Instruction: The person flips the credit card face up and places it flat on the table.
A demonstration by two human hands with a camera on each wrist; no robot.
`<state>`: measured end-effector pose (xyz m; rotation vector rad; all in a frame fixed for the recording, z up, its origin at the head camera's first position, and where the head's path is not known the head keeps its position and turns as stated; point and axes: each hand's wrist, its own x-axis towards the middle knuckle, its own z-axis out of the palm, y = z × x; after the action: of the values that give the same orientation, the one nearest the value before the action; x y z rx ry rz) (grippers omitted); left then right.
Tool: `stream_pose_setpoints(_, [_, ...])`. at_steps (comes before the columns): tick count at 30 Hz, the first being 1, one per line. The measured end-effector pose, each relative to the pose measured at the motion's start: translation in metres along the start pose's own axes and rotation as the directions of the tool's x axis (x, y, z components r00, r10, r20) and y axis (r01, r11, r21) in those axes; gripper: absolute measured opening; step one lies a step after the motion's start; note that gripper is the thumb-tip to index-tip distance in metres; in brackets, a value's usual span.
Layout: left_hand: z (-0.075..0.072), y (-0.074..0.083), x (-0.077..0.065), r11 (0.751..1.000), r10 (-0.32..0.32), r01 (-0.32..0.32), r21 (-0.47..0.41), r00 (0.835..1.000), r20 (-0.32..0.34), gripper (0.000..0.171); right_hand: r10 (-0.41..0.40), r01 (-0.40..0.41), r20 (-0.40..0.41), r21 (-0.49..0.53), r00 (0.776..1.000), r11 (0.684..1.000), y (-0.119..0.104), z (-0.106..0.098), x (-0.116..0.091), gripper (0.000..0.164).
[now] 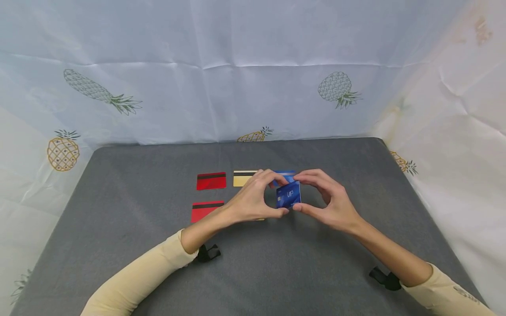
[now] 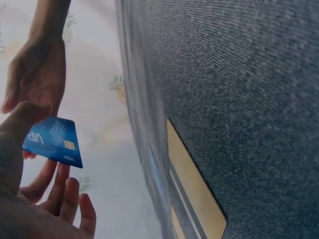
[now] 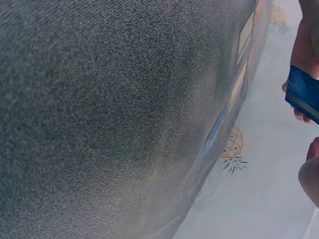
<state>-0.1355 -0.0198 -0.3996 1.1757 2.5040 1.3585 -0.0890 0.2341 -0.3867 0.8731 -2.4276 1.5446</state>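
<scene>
A blue bank card marked VIP point(image 1: 288, 194) is held up above the table between both hands, its chip side toward the head view. My left hand point(image 1: 253, 197) pinches its top and bottom edges with forefinger and thumb. At the card's right-hand corners, my right hand point(image 1: 330, 202) grips it, fingers above and thumb below. The left wrist view shows the blue card point(image 2: 55, 139) between thumb and fingers, with the right hand point(image 2: 42, 74) behind. Only part of the card point(image 3: 303, 92) enters the right wrist view, its dark stripe showing.
On the grey table point(image 1: 138, 197) lie an upper red card point(image 1: 211, 181), a lower red card point(image 1: 205, 210), a yellow card point(image 1: 243, 178) and another blue card point(image 1: 286, 174), partly covered by the hands. Another yellow card point(image 2: 197, 184) is mostly hidden behind the left hand in the head view. Pineapple-print cloth point(image 1: 221, 101) hangs behind.
</scene>
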Motion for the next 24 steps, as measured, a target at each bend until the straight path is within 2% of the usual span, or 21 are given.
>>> stream_pose_setpoints(11, [-0.0007, 0.0011, 0.0002, 1.0, 0.002, -0.002, 0.011, 1.0, -0.012, 0.056, 0.005, -0.005, -0.004, -0.003, 1.0, 1.0, -0.0008, -0.0017, 0.001, 0.074])
stream_pose_setpoints(17, [0.0003, 0.0, 0.0003, 1.0, 0.008, -0.007, 0.022, 1.0, -0.02, 0.056, -0.003, 0.003, -0.011, -0.006, 1.0, 1.0, 0.0003, -0.0008, -0.0004, 0.07])
stream_pose_setpoints(24, [-0.0006, -0.0016, -0.0026, 0.999, -0.029, 0.029, 0.032, 1.0, 0.001, 0.058, -0.007, 0.007, -0.018, 0.003, 1.0, 1.0, -0.001, -0.0006, -0.0017, 0.067])
